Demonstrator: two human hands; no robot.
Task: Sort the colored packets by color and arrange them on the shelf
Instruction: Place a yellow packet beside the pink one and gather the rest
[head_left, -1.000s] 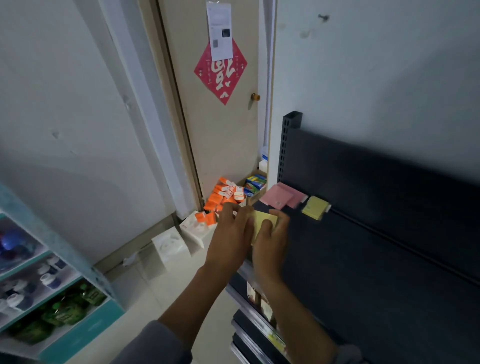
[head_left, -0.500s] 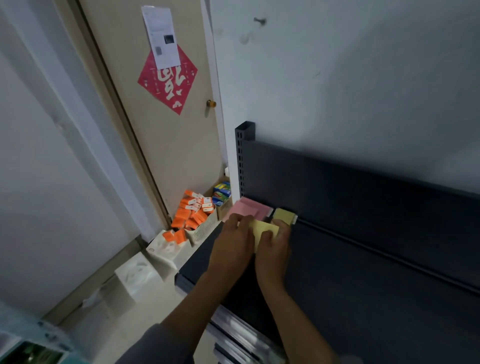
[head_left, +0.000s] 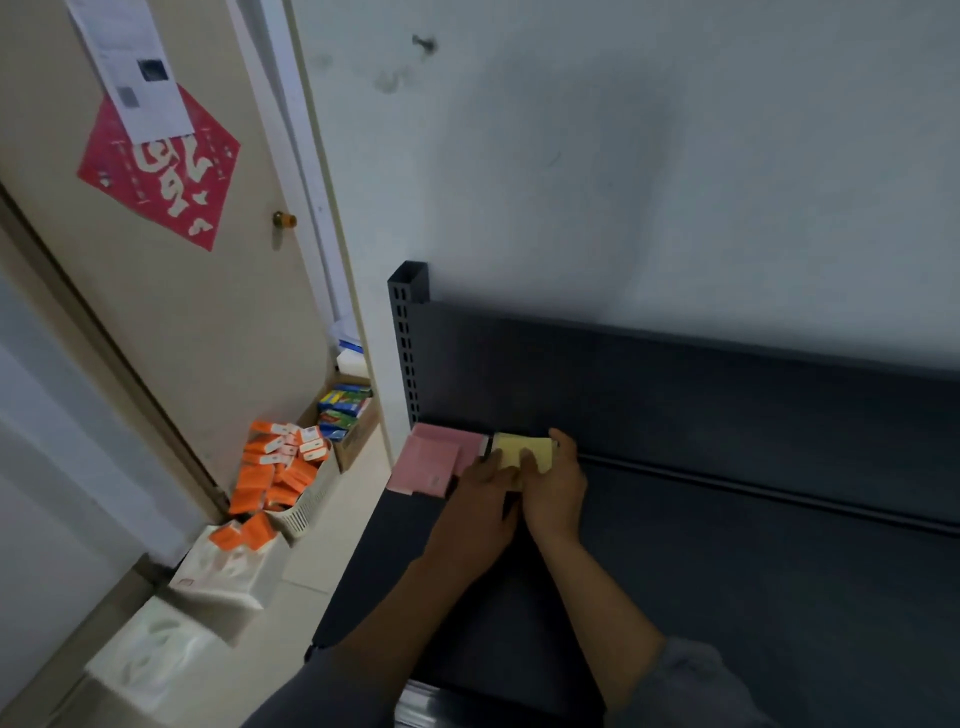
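Head view: yellow packets (head_left: 523, 451) beside pink packets (head_left: 434, 462).

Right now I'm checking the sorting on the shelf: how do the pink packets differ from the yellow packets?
The pink packets lie at the shelf's left end, untouched; the yellow packets sit just to their right, held by the left hand and right hand. The pink packets show fully, while the yellow packets are partly hidden by fingers. Both are flat, squarish, and near the back panel.

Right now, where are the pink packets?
In the head view, the pink packets lie at the left back corner of the dark shelf, just left of the yellow packets under both hands.
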